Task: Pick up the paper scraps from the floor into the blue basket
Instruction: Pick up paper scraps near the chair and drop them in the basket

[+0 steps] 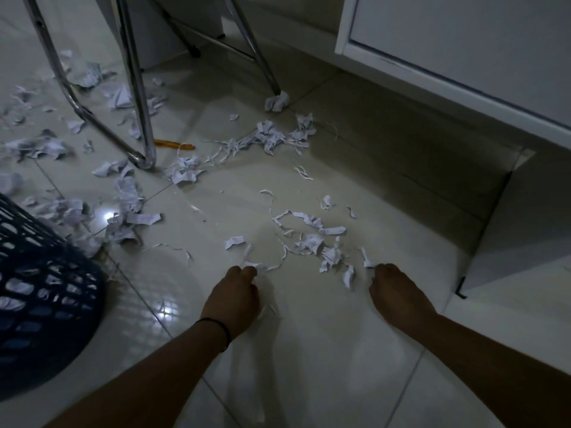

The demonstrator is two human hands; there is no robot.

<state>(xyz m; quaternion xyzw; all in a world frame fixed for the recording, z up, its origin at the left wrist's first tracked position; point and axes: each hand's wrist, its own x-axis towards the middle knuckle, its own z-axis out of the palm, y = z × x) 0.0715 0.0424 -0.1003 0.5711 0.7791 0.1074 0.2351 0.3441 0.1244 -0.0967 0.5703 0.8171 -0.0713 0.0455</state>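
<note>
We pinch thin scraps with both left hand (237,293) and right hand (394,291), the paper scraps (312,242) littering the floor (309,350) by the blue basket (40,291); light, flimsy, best gathered in bunches.

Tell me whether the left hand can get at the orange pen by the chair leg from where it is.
Probably not without moving closer. The left hand is low on the tiles pinching a scrap, while the orange pen lies well beyond it, beside the chrome chair leg. Only loose scraps lie between.
</note>
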